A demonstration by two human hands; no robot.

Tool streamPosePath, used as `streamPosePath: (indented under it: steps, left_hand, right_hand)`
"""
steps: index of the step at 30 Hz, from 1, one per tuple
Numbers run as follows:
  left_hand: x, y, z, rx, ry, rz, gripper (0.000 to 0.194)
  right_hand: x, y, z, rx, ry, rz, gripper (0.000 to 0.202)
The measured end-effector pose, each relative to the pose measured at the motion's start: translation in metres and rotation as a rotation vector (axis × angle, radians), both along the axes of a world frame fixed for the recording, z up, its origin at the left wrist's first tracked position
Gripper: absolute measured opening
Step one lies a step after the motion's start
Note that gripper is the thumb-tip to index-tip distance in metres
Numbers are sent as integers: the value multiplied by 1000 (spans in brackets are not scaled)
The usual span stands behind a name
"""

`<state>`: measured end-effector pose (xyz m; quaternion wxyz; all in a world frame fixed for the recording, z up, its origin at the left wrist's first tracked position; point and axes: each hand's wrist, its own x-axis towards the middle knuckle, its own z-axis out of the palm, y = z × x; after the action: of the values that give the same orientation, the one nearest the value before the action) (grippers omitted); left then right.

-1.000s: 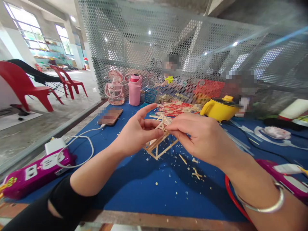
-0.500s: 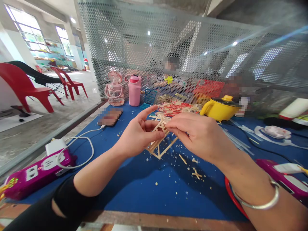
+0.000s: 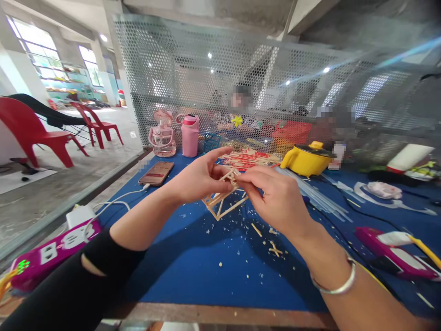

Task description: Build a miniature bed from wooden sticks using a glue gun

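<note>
My left hand is closed around a small open frame of thin wooden sticks, held above the blue table mat. Its thumb presses on the near side, the index finger points away, and the other fingers are behind the sticks. At the upper joint of the frame, my right hand closes in a pinch, thumb against index finger. Whatever small piece lies between those fingertips is hidden. Beyond the hands is a pile of wooden sticks with red parts. A little cross of stick pieces lies below my right hand.
Left are a phone on a charging cable, a purple power strip and two pink bottles. Right are a yellow pot, clear glue sticks and another purple strip. Behind the perforated metal screen sit other people.
The view has shifted a little, and a red rim under my right forearm is out of sight. Both hands keep their hold at the stick frame, with only slight movement.
</note>
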<state>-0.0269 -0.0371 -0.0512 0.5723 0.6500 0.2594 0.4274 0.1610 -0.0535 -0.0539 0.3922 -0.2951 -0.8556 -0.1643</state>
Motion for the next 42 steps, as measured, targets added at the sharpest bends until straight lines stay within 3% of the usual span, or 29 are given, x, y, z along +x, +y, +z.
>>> streamPosePath:
  steps: [9, 17, 26, 36, 42]
  left_hand:
    - [7, -10, -12, -20, -91, 112, 90]
    - [1, -10, -10, -7, -77, 101, 92]
    - [2, 3, 1, 57, 42, 17, 98]
    - [1, 4, 1, -8, 62, 50, 93]
    - [1, 4, 2, -16, 67, 52, 93]
  right_hand:
    - [-2, 0, 7, -63, -34, -12, 16]
    - [-3, -3, 20, -121, -205, -2, 17]
    - [1, 1, -1, -147, 71, 13, 13]
    - [8, 0, -4, -104, -1, 64, 23]
    - [8, 1, -2, -105, 32, 26, 20]
